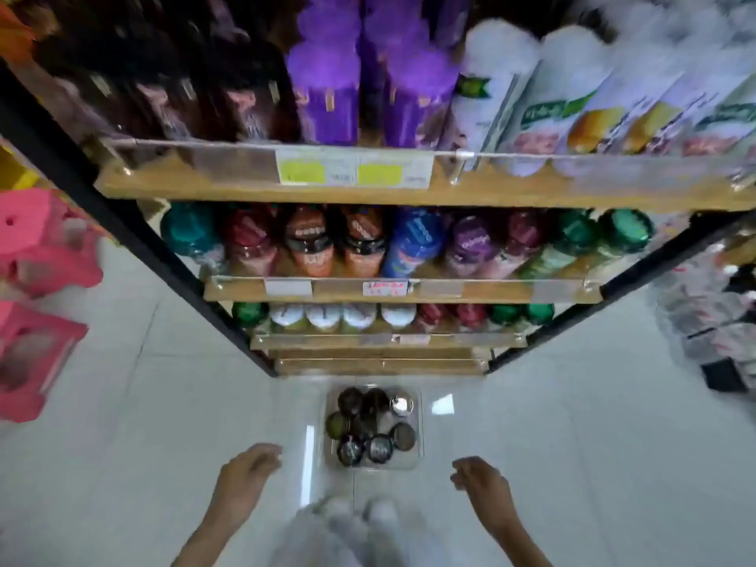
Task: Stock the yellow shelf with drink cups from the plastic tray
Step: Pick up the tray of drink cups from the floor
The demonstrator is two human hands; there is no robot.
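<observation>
White floor (163, 444); clear tray (413, 464) w/ cups (378, 448) on it.

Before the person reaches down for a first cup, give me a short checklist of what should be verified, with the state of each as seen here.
1. Left hand free: ok, holds nothing.
2. Right hand free: ok, holds nothing.
3. Tray within reach: ok, on the floor ahead of the feet, between both hands.
4. Cups left in the tray: ok, several, lids up.
5. Free slot on the shelf: cannot tell, the front rows look full.
6. Which cup matches which row: cannot tell, labels blurred.
</observation>
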